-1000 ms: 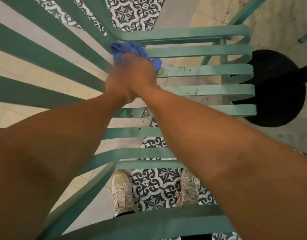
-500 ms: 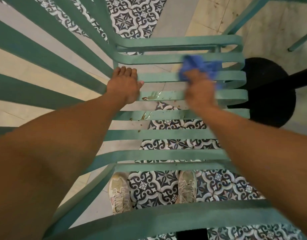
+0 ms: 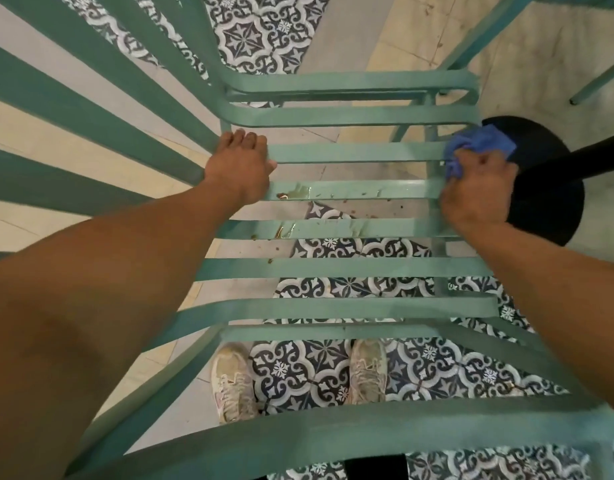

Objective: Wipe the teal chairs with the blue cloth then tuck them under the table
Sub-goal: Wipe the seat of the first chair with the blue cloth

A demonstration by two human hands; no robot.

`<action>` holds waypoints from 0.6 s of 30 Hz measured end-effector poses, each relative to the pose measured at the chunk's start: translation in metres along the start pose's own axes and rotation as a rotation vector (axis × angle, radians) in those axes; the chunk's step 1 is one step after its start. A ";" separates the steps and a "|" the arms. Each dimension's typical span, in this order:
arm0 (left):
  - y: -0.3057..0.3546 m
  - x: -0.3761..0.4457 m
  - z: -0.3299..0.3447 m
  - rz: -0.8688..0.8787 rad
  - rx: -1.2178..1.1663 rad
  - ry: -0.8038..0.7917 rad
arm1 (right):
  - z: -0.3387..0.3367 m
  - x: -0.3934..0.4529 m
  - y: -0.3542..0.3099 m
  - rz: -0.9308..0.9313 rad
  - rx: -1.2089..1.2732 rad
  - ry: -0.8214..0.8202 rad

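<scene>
I look straight down on a teal slatted chair [image 3: 350, 268]. My left hand [image 3: 239, 168] rests palm-down on the left end of a seat slat, where the seat meets the backrest slats. My right hand [image 3: 478, 192] is closed around the crumpled blue cloth [image 3: 471, 147], pressing it on the right ends of the slats at the seat's right edge. Small wet smears and brown specks lie on the middle slats [image 3: 295, 194].
A black round table base [image 3: 547, 202] with its dark post sits just right of the chair. Legs of another teal chair [image 3: 589, 84] show at the top right. My two pale shoes [image 3: 232, 386] stand on patterned tiles under the seat.
My right hand has swept the cloth from the seat's left end across to its right edge. My left hand came off the cloth hand and settled on the left slat.
</scene>
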State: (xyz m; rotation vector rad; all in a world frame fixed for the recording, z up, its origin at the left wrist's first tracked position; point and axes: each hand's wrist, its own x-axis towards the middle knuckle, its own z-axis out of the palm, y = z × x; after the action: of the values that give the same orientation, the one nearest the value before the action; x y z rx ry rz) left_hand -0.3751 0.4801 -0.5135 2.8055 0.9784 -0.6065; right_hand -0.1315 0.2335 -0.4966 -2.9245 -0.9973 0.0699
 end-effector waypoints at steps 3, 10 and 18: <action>-0.001 0.002 -0.001 0.007 -0.001 -0.001 | 0.020 -0.038 -0.118 -0.218 0.254 -0.050; -0.011 0.006 -0.003 0.103 0.013 -0.027 | 0.023 -0.109 -0.227 -0.261 0.397 -0.215; -0.006 0.009 -0.004 0.053 -0.010 0.009 | -0.040 -0.044 0.019 0.133 0.055 -0.110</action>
State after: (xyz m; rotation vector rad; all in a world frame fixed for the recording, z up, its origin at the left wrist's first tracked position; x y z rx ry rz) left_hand -0.3707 0.4910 -0.5131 2.8175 0.9035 -0.5816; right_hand -0.1521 0.1900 -0.4568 -2.9608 -0.7983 0.2611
